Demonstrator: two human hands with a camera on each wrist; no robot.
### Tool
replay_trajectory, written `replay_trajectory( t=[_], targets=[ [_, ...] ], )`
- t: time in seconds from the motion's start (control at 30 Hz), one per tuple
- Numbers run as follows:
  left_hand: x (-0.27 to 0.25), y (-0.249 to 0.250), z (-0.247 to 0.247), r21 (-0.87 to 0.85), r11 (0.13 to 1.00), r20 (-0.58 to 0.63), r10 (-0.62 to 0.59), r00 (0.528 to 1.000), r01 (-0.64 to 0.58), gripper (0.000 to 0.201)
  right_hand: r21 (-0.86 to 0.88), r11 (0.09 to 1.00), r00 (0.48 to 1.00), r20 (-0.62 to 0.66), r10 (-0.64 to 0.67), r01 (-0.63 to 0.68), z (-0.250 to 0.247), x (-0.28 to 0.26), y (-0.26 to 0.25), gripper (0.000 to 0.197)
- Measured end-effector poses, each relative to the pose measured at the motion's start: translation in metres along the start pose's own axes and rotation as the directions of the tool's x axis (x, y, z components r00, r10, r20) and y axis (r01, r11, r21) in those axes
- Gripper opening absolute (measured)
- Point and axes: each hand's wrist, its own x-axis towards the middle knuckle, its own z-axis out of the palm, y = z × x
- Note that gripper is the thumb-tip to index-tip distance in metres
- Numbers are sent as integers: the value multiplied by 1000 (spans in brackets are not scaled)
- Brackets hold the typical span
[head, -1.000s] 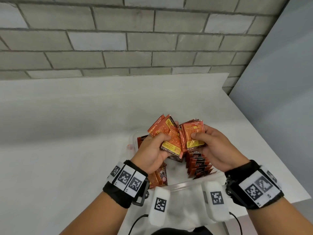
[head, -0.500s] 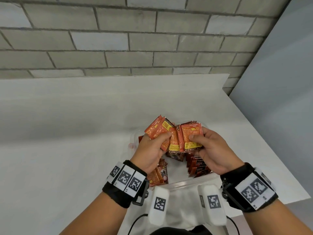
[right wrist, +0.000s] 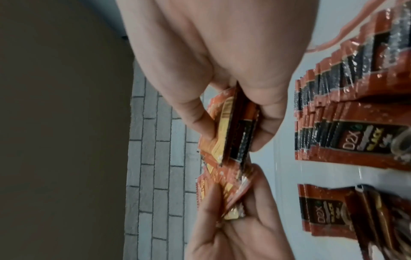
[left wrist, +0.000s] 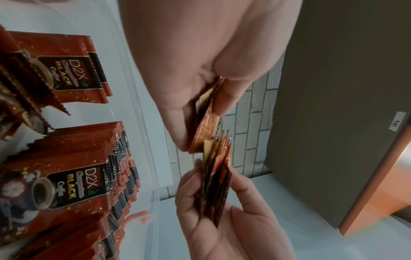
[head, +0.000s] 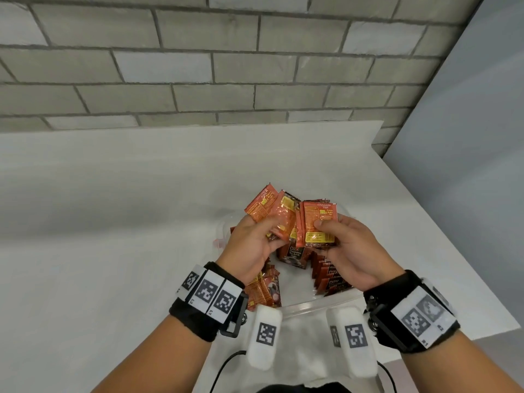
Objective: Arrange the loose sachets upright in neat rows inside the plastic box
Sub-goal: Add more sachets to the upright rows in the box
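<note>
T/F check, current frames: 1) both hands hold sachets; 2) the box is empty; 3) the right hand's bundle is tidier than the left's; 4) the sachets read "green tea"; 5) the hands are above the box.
1. True: left hand and right hand each grip sachets.
2. False: the box already holds rows of sachets.
3. True: right bundle is squared, left bundle fanned.
4. False: they read "D2X Black Coffee".
5. True.
</note>
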Motion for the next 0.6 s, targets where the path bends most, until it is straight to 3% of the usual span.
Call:
replay_trajectory(
  t=[0.2, 0.37, 0.47, 0.6],
  targets=[
    [2, 1, 1, 215, 976, 11, 41, 999, -43, 20, -30, 998, 998, -24, 61, -62, 5, 1, -1, 23],
    [3, 10, 2, 183, 982, -57, -34, 998, 44, 40, -54, 997, 998, -44, 46, -49, 4, 0, -5, 28],
    [2, 10, 1, 309, 948, -23, -74, 997, 78, 41, -81, 997, 999, -43, 15, -18, 3, -1, -7, 22],
    [2, 9, 5, 513, 855, 97, -143, 985, 74, 78, -157, 987, 1000, 13, -9, 11, 7, -3, -11, 21]
  ],
)
